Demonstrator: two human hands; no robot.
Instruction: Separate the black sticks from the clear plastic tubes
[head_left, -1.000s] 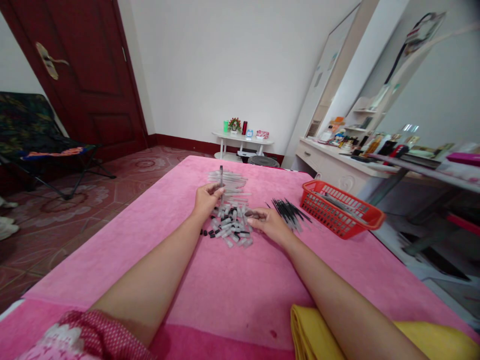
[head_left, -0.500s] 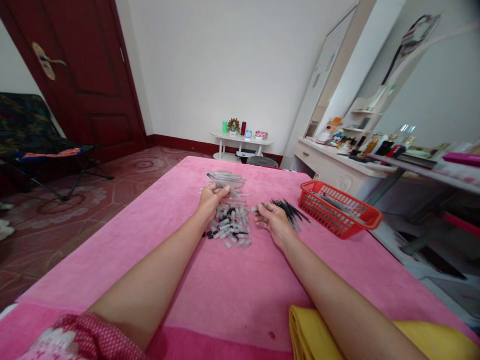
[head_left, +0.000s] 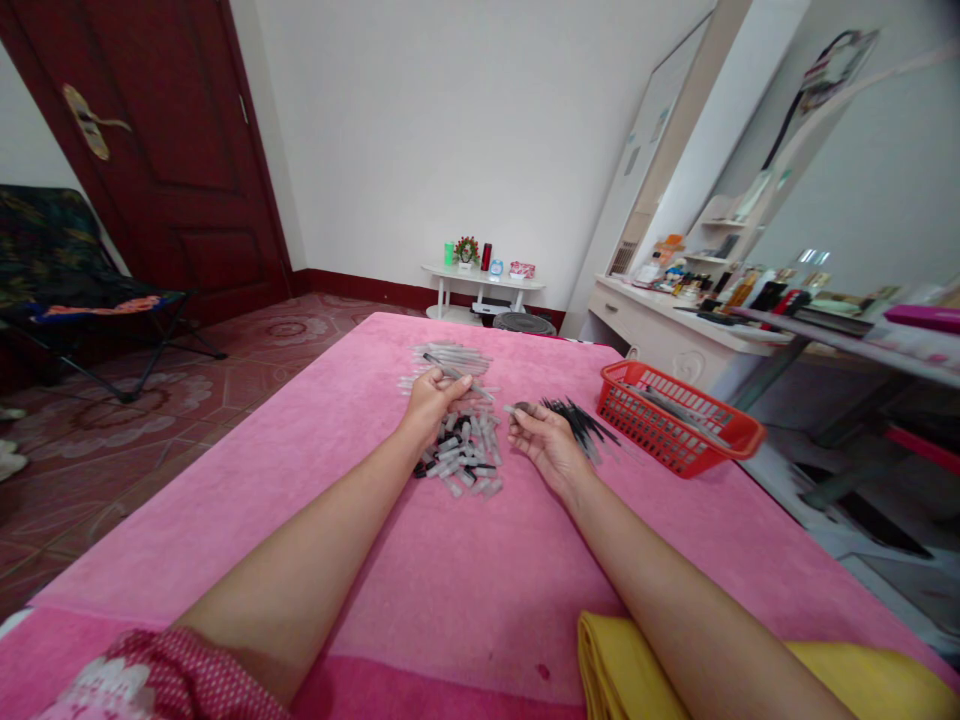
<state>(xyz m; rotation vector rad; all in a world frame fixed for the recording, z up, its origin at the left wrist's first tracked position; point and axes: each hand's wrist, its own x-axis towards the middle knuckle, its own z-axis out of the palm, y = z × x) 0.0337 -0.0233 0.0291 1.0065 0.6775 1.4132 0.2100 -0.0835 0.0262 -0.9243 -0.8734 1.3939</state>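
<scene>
Both hands sit mid-bed, wide bare pink towelling (head_left: 450,560) all round them. Left hand (head_left: 433,398) pinches a clear pen barrel (head_left: 454,372), tilted, above the heap of caps (head_left: 465,450). Right hand (head_left: 546,438), palm up, pinches a small dark piece (head_left: 520,408). Black refills (head_left: 576,422) lie just beside it, and the red mesh basket (head_left: 679,415) is near the bed's right edge. Tiled floor lies beyond.
</scene>
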